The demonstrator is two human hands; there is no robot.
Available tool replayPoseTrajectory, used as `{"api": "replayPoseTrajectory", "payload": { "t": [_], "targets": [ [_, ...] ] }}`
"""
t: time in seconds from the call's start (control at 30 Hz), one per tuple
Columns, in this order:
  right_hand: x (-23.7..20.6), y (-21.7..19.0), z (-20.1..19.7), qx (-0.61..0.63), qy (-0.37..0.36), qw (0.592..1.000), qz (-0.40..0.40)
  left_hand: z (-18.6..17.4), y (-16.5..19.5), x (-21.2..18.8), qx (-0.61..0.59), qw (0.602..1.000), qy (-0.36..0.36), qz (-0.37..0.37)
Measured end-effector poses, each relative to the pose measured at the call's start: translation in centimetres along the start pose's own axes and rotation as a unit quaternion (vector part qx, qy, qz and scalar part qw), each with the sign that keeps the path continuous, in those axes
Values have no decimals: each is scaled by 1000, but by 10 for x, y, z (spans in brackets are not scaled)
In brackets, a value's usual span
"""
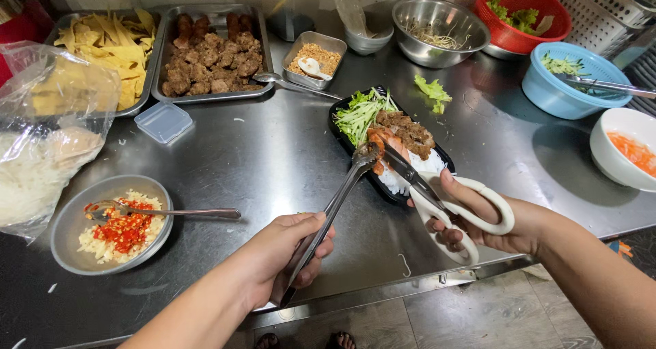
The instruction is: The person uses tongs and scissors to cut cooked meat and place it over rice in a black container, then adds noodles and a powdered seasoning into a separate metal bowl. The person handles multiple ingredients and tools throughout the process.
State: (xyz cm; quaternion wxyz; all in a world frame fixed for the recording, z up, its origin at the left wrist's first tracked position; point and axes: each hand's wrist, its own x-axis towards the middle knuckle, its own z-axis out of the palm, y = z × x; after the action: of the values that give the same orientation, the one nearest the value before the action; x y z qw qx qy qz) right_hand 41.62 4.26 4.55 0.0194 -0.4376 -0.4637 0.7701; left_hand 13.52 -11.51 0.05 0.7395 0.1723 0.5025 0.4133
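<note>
Left hand [285, 254]: closed around metal tongs [333, 209], pinching a sausage piece [383, 146] over the black tray [342, 138].
Right hand [478, 216]: fingers through white scissors [437, 195], blades at the sausage.
Tray so far: noodles, shredded greens, grilled meat already in.
Left: sausage seems only partly cut.

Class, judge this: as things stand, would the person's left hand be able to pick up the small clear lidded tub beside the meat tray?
Probably not yet: the left hand grips metal tongs, though the path to the tub is open.
</note>
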Motion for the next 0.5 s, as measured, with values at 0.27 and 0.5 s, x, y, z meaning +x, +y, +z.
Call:
{"api": "replayPoseTrajectory", "payload": {
  "t": [0.27, 0.5],
  "targets": [
    [-2, -6, -1, -43, 13, 999, 25, -11, 6, 7, 5, 1000, -12, -11],
    [2, -11, -18, -94, 17, 995, 0, -22, 15, 6, 63, 997, -38, 1]
  ]
}}
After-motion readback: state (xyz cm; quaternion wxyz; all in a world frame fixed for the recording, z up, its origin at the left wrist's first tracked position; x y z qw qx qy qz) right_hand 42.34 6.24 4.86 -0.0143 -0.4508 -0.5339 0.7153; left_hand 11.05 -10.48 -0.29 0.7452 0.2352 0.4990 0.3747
